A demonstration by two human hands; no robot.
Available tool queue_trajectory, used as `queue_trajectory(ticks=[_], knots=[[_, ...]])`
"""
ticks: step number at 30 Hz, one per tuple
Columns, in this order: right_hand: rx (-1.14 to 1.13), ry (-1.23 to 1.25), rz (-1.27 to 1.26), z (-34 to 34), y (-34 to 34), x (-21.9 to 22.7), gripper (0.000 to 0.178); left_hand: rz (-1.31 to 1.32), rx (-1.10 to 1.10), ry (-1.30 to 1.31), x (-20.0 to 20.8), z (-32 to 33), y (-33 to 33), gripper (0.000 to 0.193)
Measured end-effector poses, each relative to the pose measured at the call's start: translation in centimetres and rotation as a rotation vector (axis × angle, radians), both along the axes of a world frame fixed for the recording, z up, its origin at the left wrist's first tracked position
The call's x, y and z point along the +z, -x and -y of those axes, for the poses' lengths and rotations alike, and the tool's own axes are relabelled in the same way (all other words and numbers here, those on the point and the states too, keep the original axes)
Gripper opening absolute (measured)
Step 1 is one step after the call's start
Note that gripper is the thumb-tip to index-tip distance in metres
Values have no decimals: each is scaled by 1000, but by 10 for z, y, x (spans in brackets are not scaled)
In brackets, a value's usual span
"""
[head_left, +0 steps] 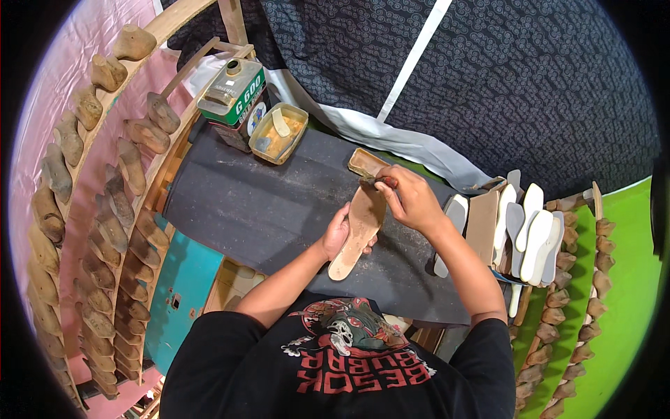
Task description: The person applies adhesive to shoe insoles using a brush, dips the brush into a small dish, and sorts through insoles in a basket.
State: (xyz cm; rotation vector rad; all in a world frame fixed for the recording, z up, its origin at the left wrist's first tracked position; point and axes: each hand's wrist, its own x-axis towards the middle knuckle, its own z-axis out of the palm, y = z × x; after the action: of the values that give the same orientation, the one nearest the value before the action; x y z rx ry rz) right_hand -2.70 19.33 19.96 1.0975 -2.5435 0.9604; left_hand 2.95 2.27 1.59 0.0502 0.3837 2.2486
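My left hand (338, 232) is closed round the middle of a tan insole (360, 229), fingers beneath it and thumb along its edge. The insole is tilted over the table, its narrow heel end toward me. In my right hand (410, 199) I grip a small tool with a reddish-brown handle (388, 182). Its dark end is at the insole's wide toe end; I cannot make out whether it is a brush. Just beyond the toe end lies a small, shallow tan tray (364, 163), partly hidden by my right hand.
On the dark-covered table (230, 202) stand a green metal can (234, 91) and a tub (296, 130) with yellowish residue. A cardboard box (483, 218) holds several white and grey insoles (536, 244) at right. Racks of wooden shoe lasts (108, 223) flank both sides.
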Motion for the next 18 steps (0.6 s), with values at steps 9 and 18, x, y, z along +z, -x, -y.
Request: queue_trajectory(ticks=[9, 18], knots=[[-162, 39, 21, -15, 12, -11, 13, -27, 47, 27, -1, 8, 2, 80], [-307, -63, 86, -31, 44, -60, 19, -9, 115, 18, -2, 17, 3, 80]])
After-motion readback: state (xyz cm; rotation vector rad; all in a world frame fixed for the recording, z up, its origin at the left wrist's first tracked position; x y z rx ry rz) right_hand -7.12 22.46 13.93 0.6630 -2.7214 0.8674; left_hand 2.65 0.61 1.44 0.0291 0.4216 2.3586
